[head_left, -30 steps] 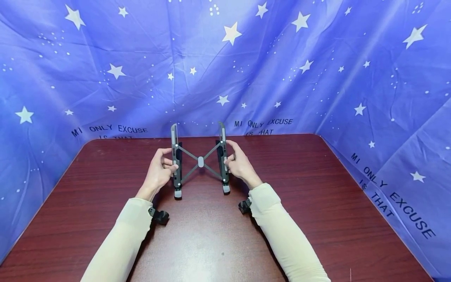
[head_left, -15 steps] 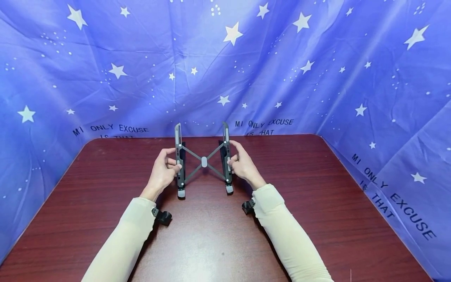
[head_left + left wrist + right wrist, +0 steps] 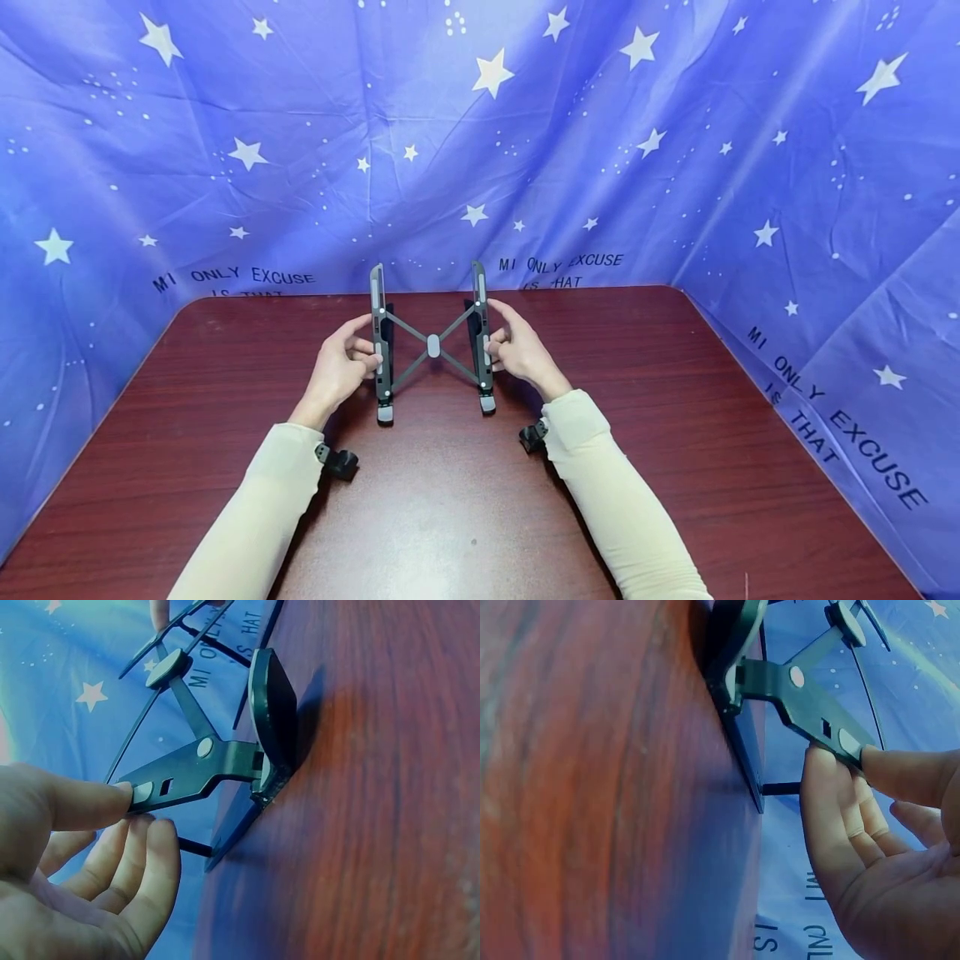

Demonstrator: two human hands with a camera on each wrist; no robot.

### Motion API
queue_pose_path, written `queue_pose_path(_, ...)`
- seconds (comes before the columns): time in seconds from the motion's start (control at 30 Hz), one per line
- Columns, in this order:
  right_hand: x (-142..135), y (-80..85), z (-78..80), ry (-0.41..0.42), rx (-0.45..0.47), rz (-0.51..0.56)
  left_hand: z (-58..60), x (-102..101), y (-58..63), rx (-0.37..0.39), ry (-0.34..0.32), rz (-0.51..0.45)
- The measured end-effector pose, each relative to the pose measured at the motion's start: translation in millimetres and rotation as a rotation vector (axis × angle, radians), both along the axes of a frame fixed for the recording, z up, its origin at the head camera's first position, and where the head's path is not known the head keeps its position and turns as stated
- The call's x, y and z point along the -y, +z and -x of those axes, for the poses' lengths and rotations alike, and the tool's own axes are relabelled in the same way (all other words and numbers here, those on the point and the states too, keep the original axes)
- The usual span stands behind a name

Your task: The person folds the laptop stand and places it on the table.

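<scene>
A dark folding laptop stand [image 3: 432, 346] stands unfolded on the table, its two side rails joined by an X-shaped brace with a grey oval hub. My left hand [image 3: 339, 367] holds the left rail from outside. In the left wrist view, the thumb of that left hand [image 3: 90, 847] lies on the rail's grey pad and the fingers sit beneath. My right hand [image 3: 517, 346] holds the right rail the same way. Thumb and fingers of the right hand [image 3: 885, 825] pinch that rail in the right wrist view. Grey-padded front lips [image 3: 386, 412] turn up at the near ends.
The reddish-brown wooden table [image 3: 465, 500] spreads around the stand. Behind it and along the right hangs a blue curtain [image 3: 420, 100] with white stars and black lettering. A black wrist camera [image 3: 341, 462] sits at the left cuff, another wrist camera [image 3: 532, 435] at the right one.
Since a second ago, the stand has shifted slightly right in the head view, and the right hand with it. Both hands keep their hold, and the brace looks equally spread.
</scene>
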State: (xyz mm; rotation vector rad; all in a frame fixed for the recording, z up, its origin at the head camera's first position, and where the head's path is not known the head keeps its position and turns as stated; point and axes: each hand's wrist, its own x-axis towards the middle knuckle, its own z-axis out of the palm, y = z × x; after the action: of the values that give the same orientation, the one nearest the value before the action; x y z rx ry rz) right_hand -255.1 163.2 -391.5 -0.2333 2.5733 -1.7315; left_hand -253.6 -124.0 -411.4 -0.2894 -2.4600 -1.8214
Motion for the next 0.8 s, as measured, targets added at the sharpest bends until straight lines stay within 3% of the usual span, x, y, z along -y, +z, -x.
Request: queue_pose_path(0.8,4.2,-0.8,-1.7,-0.058,-0.027,-0.066,-3.9,-5.3,1.0,0.006,0.001,-0.005)
